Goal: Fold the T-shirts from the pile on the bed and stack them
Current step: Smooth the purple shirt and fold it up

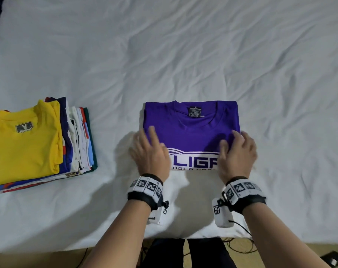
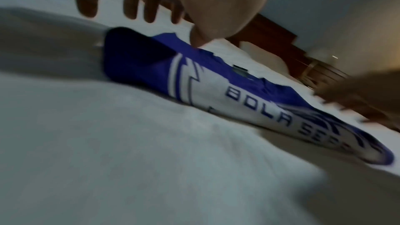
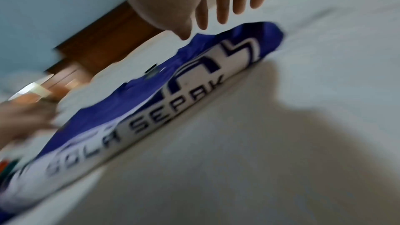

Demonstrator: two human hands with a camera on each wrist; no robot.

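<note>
A purple T-shirt (image 1: pixel 191 130) with a white printed band lies folded into a rectangle on the white bed, collar away from me. My left hand (image 1: pixel 149 149) hovers over its left edge with fingers spread and straight. My right hand (image 1: pixel 235 151) hovers over its right edge the same way, holding nothing. The left wrist view shows the purple T-shirt (image 2: pixel 216 88) flat under the spread left hand (image 2: pixel 138 6). The right wrist view shows the purple T-shirt (image 3: pixel 164 102) under the right hand (image 3: pixel 218 8). A stack of folded shirts (image 1: pixel 33 144), yellow on top, sits at the left.
The white bed sheet (image 1: pixel 183 55) stretches wide and wrinkled beyond the shirt. The bed's near edge (image 1: pixel 280 242) runs below my wrists, with floor and black cables (image 1: pixel 241 244) past it. A wooden headboard (image 2: pixel 277 40) stands at the far side.
</note>
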